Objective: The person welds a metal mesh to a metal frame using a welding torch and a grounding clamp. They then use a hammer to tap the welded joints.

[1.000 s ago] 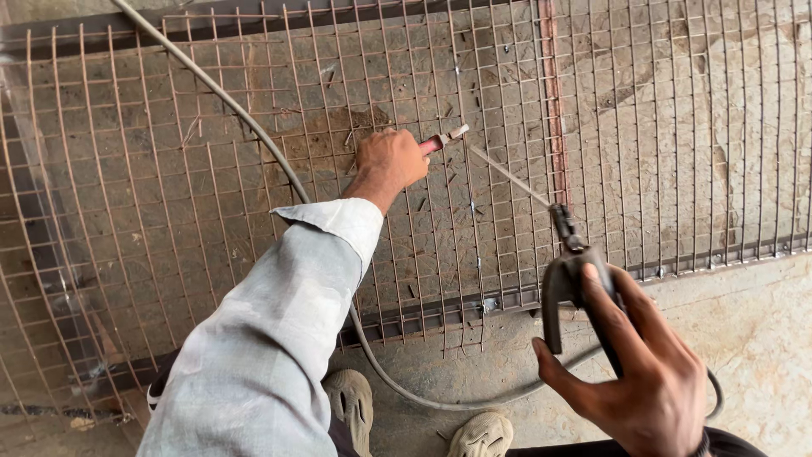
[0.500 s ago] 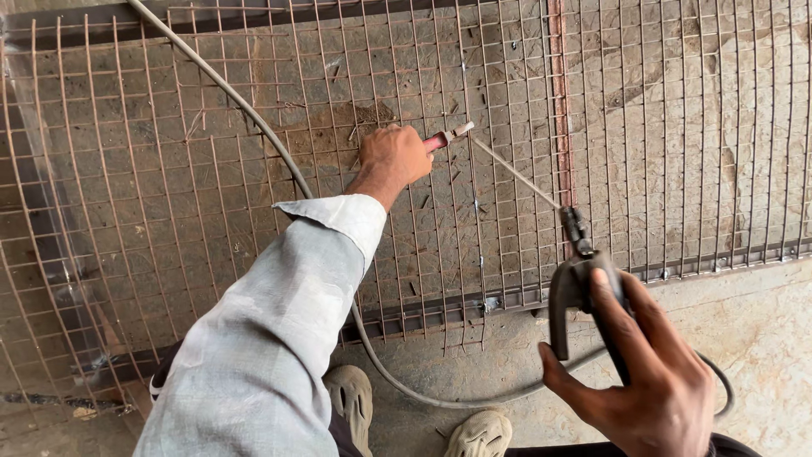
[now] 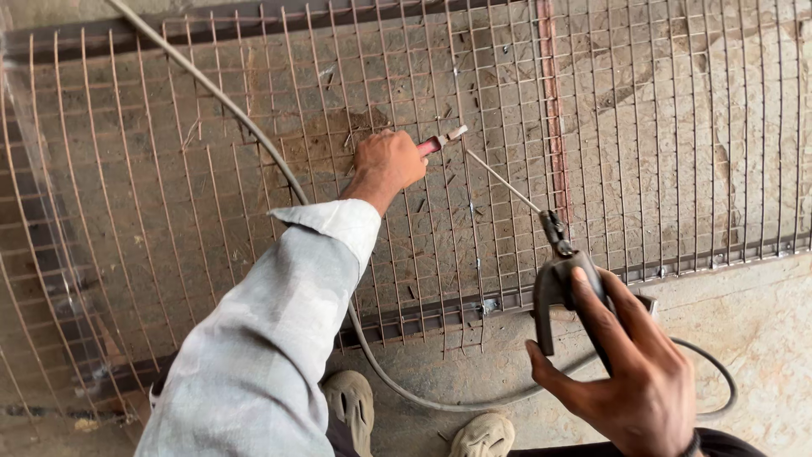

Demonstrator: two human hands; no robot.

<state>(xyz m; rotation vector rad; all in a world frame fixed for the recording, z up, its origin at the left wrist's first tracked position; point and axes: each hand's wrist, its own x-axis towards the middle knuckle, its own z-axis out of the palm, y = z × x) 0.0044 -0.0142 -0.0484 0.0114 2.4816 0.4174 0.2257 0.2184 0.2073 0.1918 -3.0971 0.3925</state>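
Observation:
My left hand [image 3: 387, 162] reaches out over a rusty wire mesh panel [image 3: 169, 186] and grips a small red-handled tool [image 3: 441, 141] whose pale tip rests on the wires. My right hand [image 3: 636, 366] holds a dark welding electrode holder [image 3: 560, 271] near the panel's front edge. A thin electrode rod [image 3: 503, 181] runs from the holder up to the left, with its tip close to the red-handled tool. The left arm wears a pale grey sleeve [image 3: 262, 338].
A grey cable [image 3: 254, 127] crosses the mesh from the top left and loops on the concrete floor [image 3: 744, 305] below. A dark steel frame bar [image 3: 677, 262] edges the panel. A reddish upright bar [image 3: 554, 110] crosses the mesh. My pale shoes [image 3: 482, 436] show at the bottom.
My right hand with the holder has shifted slightly right and down, and the rod tip has drawn nearer the tool. My left hand stays on the mesh.

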